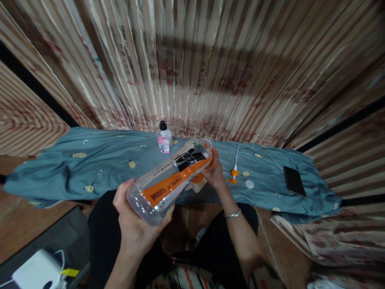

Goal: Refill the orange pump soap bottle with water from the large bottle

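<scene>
A large clear plastic bottle (pixel 171 180) with an orange and black label is held tilted above the cloth, its neck up and to the right. My left hand (pixel 136 224) wraps round its base end. Near the neck, my right hand (pixel 215 170) grips the other end; some of its fingers are hidden behind the bottle. An orange pump head (pixel 234 173) with a long clear tube lies on the cloth to the right. Close by is a small white disc (pixel 249 184). Partly hidden behind the bottle is a pale, orange-centred piece (pixel 197 182) I cannot make out.
A small clear bottle with a black cap and pink label (pixel 164 140) stands on the blue-green cloth (pixel 114 168). A dark flat phone-like object (pixel 294 181) lies at the right. Striped curtains (pixel 192 72) hang behind. A white device (pixel 37 271) sits at lower left.
</scene>
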